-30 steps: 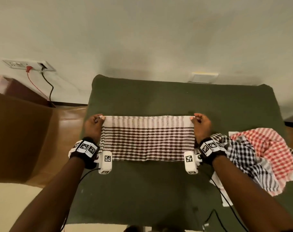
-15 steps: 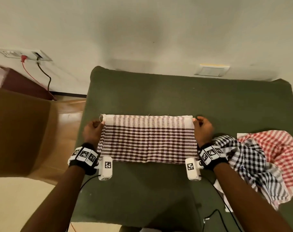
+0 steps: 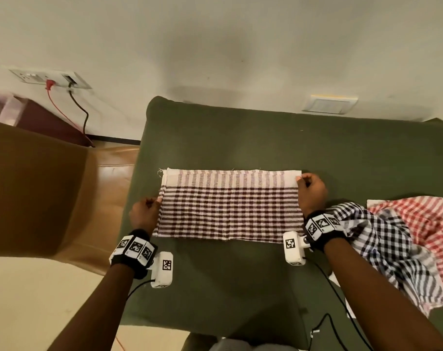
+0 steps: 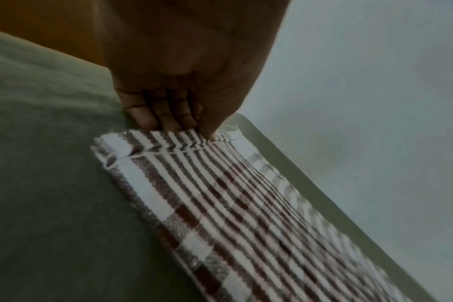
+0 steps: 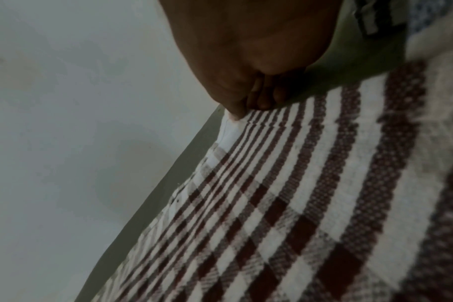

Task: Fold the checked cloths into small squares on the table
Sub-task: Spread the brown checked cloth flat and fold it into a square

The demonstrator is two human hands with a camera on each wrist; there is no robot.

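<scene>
A brown-and-white checked cloth lies folded into a long strip across the green table. My left hand pinches the strip's left edge about halfway along it; in the left wrist view its curled fingers and thumb close on the hem of the cloth. My right hand pinches the far right corner, and the right wrist view shows the thumb and fingers meeting on the white border of the cloth. The far left corner lies free on the table.
A crumpled black-and-white checked cloth and a red-and-white one are heaped at the table's right edge, against my right wrist. A brown chair stands left of the table. Cables trail over the near right part.
My left hand has come off the far left corner and slid back along the left edge toward me. The right hand stays on the far right corner.
</scene>
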